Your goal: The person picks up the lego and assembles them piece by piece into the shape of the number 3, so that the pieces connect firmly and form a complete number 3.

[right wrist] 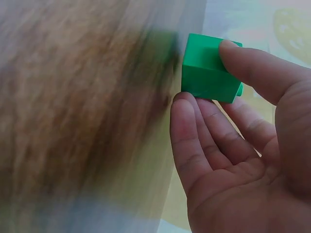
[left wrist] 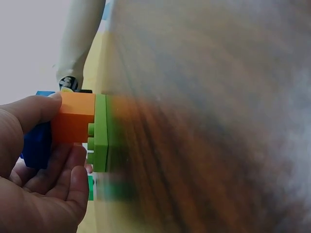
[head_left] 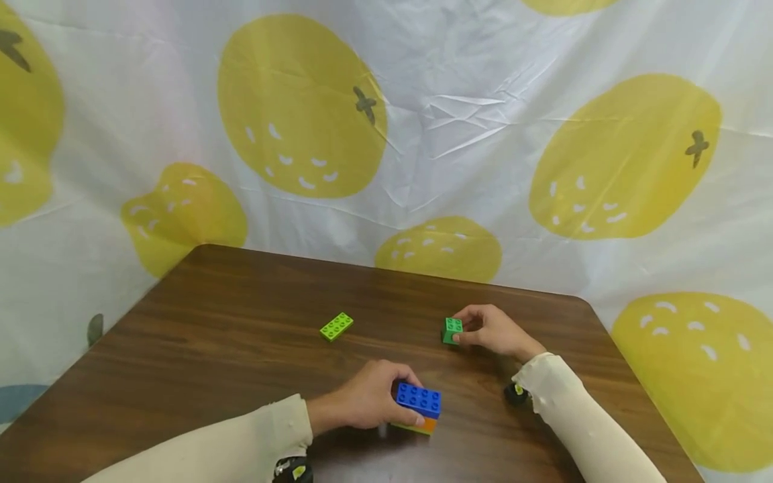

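Note:
Near the table's front, my left hand (head_left: 374, 396) grips a stack of toy building bricks between thumb and fingers. Its top is a blue brick (head_left: 419, 399), with an orange brick (left wrist: 74, 116) beneath and a light green plate (left wrist: 100, 136) at the bottom. The plate juts past the orange brick, baring a few of its studs. Farther back on the right, my right hand (head_left: 492, 330) pinches a small green brick (right wrist: 209, 68), studs up, thumb on one side and fingers on the other. Whether this brick touches the table I cannot tell.
Another light green plate (head_left: 336, 327) lies studs up on the brown wooden table (head_left: 241, 302), left of the right hand and beyond the left. A white curtain (head_left: 447, 40) with yellow fruit prints hangs behind the table's back edge.

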Tool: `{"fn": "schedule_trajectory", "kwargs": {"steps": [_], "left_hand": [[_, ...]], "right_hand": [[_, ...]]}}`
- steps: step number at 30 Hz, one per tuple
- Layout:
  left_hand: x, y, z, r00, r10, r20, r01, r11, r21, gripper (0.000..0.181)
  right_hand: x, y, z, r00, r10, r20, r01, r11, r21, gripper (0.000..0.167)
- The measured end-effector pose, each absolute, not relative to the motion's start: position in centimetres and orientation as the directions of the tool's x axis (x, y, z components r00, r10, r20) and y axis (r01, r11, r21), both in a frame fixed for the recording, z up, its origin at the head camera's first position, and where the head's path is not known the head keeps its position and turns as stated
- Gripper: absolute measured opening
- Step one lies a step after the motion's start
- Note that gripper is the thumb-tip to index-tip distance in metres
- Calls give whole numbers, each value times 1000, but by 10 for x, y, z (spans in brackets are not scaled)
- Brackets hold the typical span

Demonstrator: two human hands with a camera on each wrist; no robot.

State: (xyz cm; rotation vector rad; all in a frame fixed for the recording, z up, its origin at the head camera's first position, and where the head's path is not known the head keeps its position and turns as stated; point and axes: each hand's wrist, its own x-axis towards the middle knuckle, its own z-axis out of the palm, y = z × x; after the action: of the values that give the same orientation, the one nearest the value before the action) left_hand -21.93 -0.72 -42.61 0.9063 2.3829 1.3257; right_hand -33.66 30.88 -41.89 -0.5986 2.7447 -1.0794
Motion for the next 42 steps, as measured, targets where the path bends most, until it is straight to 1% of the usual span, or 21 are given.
{"fn": "schedule_trajectory", "kwargs": {"steps": [9, 15, 22, 30, 42], "left_hand": [[-222, -7, -427, -766, 642, 43, 368, 383, 847, 34], [-221, -9, -426, -766, 641, 41, 368, 386, 846, 34], [-220, -8, -426, -767, 638, 58, 376, 374, 848, 34], [-220, -7, -425, -768, 638, 45, 370, 386, 845, 34], [-220, -6, -426, -762, 645, 57, 373, 365, 853, 34]], "right_hand": [[-333, 303, -412, -929, -368, 37, -284, 646, -708, 41], [-325, 294, -405, -936, -350, 41, -275, 652, -706, 43], [-317, 287, -394, -920, -386, 73, -329, 656, -680, 43], [-311, 289, -391, -916, -394, 72, -334, 653, -679, 44], [-288, 279, -376, -894, -413, 177, -416, 611, -673, 38]]}}
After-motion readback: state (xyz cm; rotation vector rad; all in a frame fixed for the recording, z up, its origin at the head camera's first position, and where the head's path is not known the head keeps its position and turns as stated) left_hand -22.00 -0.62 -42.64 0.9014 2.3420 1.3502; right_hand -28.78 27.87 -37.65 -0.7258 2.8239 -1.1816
